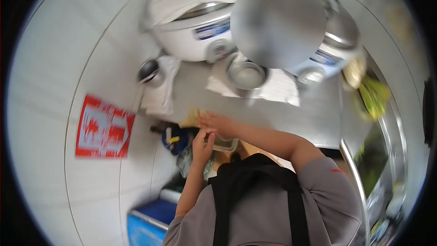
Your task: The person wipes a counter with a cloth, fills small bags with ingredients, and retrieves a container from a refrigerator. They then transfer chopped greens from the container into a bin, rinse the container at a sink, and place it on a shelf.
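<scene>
My right hand (219, 123) reaches across the front left of the steel table (282, 118) and holds a yellowish cloth (191, 117) against its surface near the edge. The cloth is partly covered by the fingers and blurred. Close below it is my left hand (203, 146), in front of the table edge, thumb and fingers apart, with nothing visible in it. Beneath the hands, a clear container (225, 144) shows partly below the table edge. A dark blue object with a yellow mark (175, 139) sits just left of my left hand.
Two large rice cookers (182, 41) stand at the back, with a round metal lid or tray (277, 23) in front of the right one. A metal bowl (247, 76) rests on white cloth. A dark cup (149, 72) is at left; green leaves (374, 98) are at right.
</scene>
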### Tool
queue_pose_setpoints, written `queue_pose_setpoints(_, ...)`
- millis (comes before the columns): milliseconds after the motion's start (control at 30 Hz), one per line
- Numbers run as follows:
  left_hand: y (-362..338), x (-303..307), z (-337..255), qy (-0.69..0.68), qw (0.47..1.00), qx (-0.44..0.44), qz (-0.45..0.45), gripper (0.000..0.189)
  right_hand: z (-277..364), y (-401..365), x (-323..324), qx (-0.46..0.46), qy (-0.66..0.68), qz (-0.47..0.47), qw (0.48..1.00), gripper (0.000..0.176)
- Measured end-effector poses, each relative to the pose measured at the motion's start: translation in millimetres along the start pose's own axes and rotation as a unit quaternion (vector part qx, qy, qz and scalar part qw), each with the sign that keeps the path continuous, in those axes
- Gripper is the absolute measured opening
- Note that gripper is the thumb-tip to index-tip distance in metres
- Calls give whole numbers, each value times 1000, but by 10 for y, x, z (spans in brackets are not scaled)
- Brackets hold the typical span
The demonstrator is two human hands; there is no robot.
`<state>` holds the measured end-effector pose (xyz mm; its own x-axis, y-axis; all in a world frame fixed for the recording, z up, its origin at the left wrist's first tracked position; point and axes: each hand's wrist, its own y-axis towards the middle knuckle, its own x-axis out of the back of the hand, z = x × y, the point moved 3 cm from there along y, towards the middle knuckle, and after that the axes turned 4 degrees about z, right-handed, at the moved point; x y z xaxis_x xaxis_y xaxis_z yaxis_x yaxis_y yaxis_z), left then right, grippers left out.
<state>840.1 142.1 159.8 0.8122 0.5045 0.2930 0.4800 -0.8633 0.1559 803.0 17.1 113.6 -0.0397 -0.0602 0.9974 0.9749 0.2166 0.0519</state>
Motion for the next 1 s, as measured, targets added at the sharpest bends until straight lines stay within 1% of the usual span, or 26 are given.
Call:
queue_pose_setpoints(33,149,-127,-141,-44,998,-12,37,10,66,-367,100,7,-49,105,993,73)
queue_pose_setpoints(67,255,-275,-199,-58,995,-15,74,10,92,-781,143,7,-85,212,973,61)
queue_pose_setpoints(100,373,-450,-249,-75,990,-20,117,9,24,-1243,81,-56,-76,216,972,61)
queue_pose_setpoints(133,438,-624,-278,-70,984,-31,161,10,34,-1762,-16,-112,-2,81,990,55)
queue_pose_setpoints(167,464,-855,-326,-79,972,-43,217,10,143,-2297,-45,-162,54,-65,983,50)
queue_pose_setpoints(233,466,-1303,-405,-147,950,-16,276,11,306,-3375,69,-308,105,-83,942,48)
queue_pose_setpoints(300,389,-1737,-514,-151,922,-27,356,12,475,-4455,-49,-466,43,-43,883,48)
queue_pose_setpoints(333,305,-1948,-604,-162,908,-21,386,11,640,-4956,100,-579,157,-133,789,45)
queue_pose_setpoints(367,211,-2177,-696,-175,895,-16,411,11,880,-5396,307,-661,257,-224,668,42)
queue_pose_setpoints(400,123,-2388,-755,-158,879,-20,449,11,1196,-5668,560,-725,171,-262,613,32)
queue_pose_setpoints(433,10,-2594,-877,-159,866,-27,474,11,1519,-5922,749,-778,83,-291,550,27)
queue_pose_setpoints(500,-320,-3059,-1104,-131,826,-46,547,12,2129,-6513,803,-766,-145,-420,465,17)
queue_pose_setpoints(533,-522,-3286,-1208,-132,810,-51,569,12,2467,-6714,838,-773,-177,-474,383,12)
queue_pose_setpoints(567,-755,-3543,-1319,-129,785,-46,605,12,2792,-7019,696,-796,-212,-460,331,12)
queue_pose_setpoints(600,-1001,-3790,-1429,-125,760,-40,637,12,3126,-7248,591,-848,-131,-451,244,15)
queue_pose_setpoints(633,-1270,-4067,-1496,-130,733,-54,666,13,3456,-7426,502,-884,-46,-438,155,20)
queue_pose_setpoints(700,-1897,-4630,-1608,-113,667,-101,730,13,4060,-7608,335,-858,-100,-496,90,34)
queue_pose_setpoints(733,-2253,-4877,-1717,-110,633,-150,752,14,4368,-7864,108,-857,-57,-504,92,48)
queue_pose_setpoints(767,-2589,-5079,-1821,-99,603,-194,767,14,4593,-7799,234,-854,-9,-515,75,46)
queue_pose_setpoints(800,-2905,-5206,-1940,-87,573,-233,781,15,4752,-7704,426,-826,81,-556,51,44)
queue_pose_setpoints(833,-3209,-5355,-2089,-77,542,-275,790,17,4946,-7816,266,-809,86,-574,97,43)
queue_pose_setpoints(867,-3491,-5518,-2193,-100,514,-251,814,18,5141,-7858,232,-818,87,-554,131,41)
queue_pose_setpoints(900,-3734,-5592,-2253,-120,482,-224,838,18,5284,-7796,396,-809,135,-560,117,35)
queue_pose_setpoints(933,-3920,-5656,-2381,-120,467,-249,840,18,5459,-7885,333,-805,82,-566,156,32)
queue_pose_setpoints(967,-4068,-5741,-2518,-122,451,-275,841,18,5663,-8028,228,-820,66,-552,135,24)
queue_pose_setpoints(1000,-4174,-5832,-2588,-118,459,-271,838,18,5898,-8211,31,-925,38,-364,100,18)
